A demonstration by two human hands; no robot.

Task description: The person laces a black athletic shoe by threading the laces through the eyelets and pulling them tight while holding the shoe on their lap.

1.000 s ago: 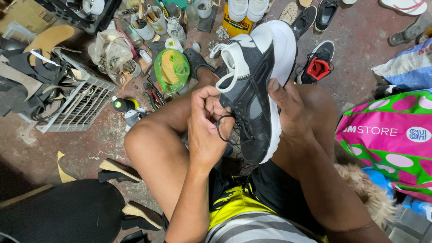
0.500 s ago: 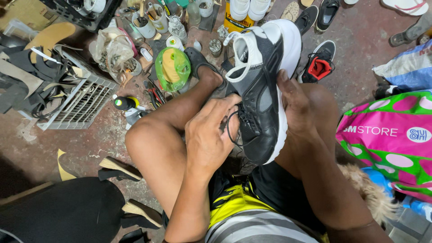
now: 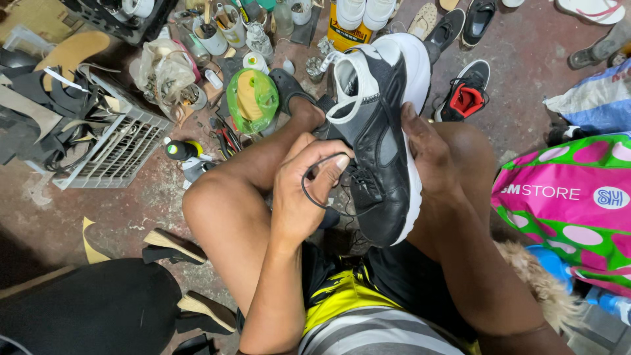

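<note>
My right hand grips the black sneaker by its white sole, upright above my knees. My left hand pinches a black lace looped beside the eyelets. Step in hand: lacing. Next move likely requires steady tension on the lace.

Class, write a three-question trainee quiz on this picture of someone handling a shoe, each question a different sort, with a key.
1. True or false: the right hand steadies the black leather trainer with a thick white sole.
2. What does the left hand pinch?
A. thin black lace
B. a brush
C. a hammer
3. Fill in: the round green-wrapped bundle lies on the ____.

Key: 1 true; 2 A; 3 floor.
</note>
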